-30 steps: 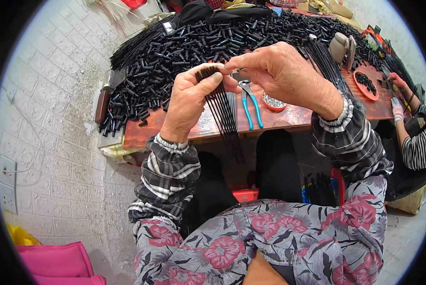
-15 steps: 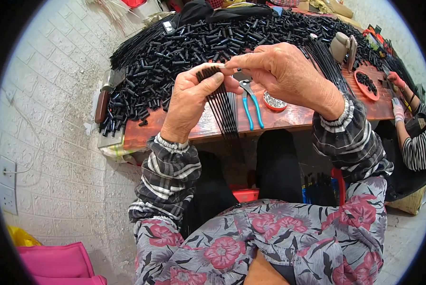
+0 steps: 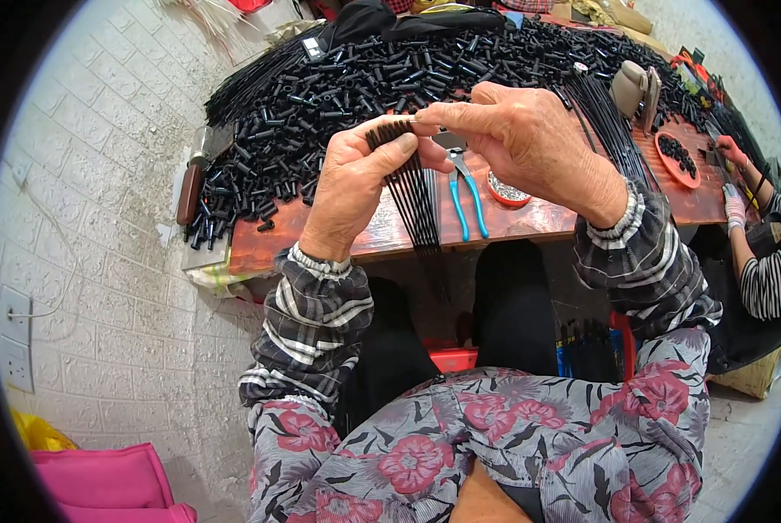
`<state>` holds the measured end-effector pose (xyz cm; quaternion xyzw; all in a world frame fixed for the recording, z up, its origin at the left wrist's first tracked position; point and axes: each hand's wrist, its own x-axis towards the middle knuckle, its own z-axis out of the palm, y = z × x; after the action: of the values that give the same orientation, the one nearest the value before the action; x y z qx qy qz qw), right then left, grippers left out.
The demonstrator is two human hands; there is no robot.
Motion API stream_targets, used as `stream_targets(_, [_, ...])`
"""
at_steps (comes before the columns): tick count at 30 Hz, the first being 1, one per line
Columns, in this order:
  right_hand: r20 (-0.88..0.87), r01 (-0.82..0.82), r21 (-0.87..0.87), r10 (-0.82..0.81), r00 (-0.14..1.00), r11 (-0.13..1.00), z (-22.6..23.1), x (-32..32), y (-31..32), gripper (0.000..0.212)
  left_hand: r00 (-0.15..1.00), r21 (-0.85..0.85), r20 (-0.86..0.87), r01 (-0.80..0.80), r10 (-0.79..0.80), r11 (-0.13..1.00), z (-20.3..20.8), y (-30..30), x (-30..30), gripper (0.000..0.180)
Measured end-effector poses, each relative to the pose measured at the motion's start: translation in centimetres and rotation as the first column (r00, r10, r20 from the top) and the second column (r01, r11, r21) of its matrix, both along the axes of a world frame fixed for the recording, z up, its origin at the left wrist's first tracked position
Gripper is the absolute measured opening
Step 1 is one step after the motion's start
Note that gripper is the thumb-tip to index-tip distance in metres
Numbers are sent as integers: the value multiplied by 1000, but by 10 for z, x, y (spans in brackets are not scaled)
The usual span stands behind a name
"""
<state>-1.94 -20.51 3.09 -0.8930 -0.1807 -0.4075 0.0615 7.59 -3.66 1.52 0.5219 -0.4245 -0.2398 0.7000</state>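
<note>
Several thin black rods are fanned side by side in my left hand, pinched near their upper ends between thumb and fingers. They hang down past the table's front edge. My right hand is closed at the rods' upper ends, its index finger against my left fingertips; anything it pinches is too small to make out. Behind my hands lie pliers with blue handles. Beside them, partly covered by my right hand, stands a round red dish of small silvery pieces.
A large heap of short black tubes covers the reddish table. A wooden-handled tool lies at the left edge. To the right are more black rods, a beige flask and an orange tray. A co-worker's gloved hand works beyond.
Both hands stay almost in place, still together at the rods' tops. The whole view has shifted slightly, and the right index finger remains against the left fingertips.
</note>
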Motion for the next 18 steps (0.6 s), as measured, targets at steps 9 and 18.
stream_targets(9, [-23,33,-25,-33,999,999,2,0,0,39,1000,-11,6,0,0,1000,-1,-1,0,18])
stream_targets(18, [109,-47,44,42,993,998,6,4,-7,31,998,40,51,-25,23,999,1,-1,-2,19])
